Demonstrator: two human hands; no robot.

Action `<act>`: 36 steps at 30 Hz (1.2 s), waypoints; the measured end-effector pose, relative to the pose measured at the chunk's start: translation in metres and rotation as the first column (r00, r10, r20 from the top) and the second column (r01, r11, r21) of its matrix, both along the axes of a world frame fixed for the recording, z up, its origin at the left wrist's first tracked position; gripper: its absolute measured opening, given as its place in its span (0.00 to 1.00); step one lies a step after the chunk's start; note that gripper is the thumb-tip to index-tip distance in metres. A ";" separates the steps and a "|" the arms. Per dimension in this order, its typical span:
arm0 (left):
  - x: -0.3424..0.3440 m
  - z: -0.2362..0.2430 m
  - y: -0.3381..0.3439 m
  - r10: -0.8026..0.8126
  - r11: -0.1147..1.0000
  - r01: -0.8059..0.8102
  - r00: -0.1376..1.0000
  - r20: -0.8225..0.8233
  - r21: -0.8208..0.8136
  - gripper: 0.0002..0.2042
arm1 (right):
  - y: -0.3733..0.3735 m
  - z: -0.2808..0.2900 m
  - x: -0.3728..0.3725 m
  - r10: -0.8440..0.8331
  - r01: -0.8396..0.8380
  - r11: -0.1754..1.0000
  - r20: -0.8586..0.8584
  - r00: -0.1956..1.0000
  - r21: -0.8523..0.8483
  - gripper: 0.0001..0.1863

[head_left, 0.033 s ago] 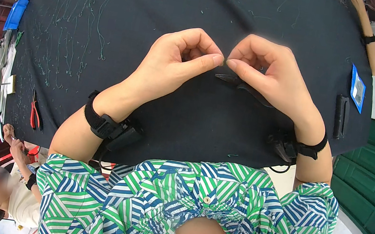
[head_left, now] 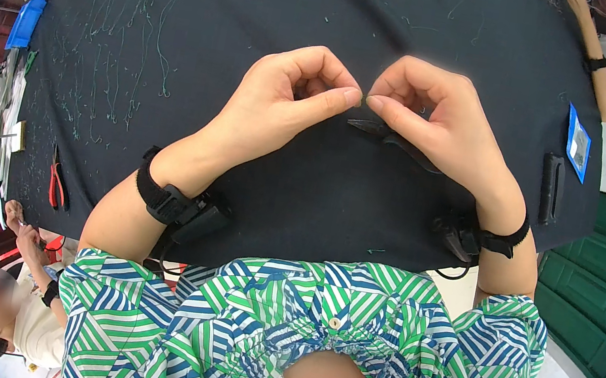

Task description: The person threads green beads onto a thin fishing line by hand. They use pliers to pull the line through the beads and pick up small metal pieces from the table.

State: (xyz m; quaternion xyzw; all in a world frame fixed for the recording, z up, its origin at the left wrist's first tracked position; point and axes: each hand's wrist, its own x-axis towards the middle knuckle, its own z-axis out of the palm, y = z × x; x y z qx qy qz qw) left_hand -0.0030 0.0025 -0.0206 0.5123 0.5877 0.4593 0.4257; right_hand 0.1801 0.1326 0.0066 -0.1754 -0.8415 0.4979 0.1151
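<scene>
My left hand (head_left: 295, 92) and my right hand (head_left: 424, 113) hover over the black cloth with fingertips almost meeting. Each pinches thumb against forefinger. Whatever lies between those fingertips is too small to make out. Beneath my right hand lies a dark tool with a pointed metal nose (head_left: 367, 126), its rear part covered by that hand. Thin green threads (head_left: 159, 45), some with small loops at their ends, are spread over the cloth on the left and far left. Short green snippets (head_left: 377, 251) lie scattered about.
Red-handled pliers (head_left: 57, 184) lie at the left edge of the black-covered table (head_left: 292, 203). On the right are a black elongated object (head_left: 551, 189) and a blue packet (head_left: 577, 143). Another blue packet (head_left: 26, 20) is at far left. Other people sit at lower left and upper right.
</scene>
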 end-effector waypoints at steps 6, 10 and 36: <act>0.005 0.000 0.002 0.072 0.994 -0.080 0.991 0.111 0.068 0.09 | -0.001 0.000 -0.001 0.016 -0.009 0.993 -0.058 0.998 0.116 0.08; 0.003 -0.003 0.000 0.014 0.997 -0.016 1.000 0.028 0.070 0.08 | -0.001 0.001 0.000 0.015 -0.010 0.991 -0.035 0.999 0.137 0.08; 0.003 0.001 -0.001 -0.007 1.000 0.007 0.999 -0.053 0.006 0.07 | 0.002 -0.006 -0.001 0.042 -0.007 0.973 -0.149 0.988 0.230 0.05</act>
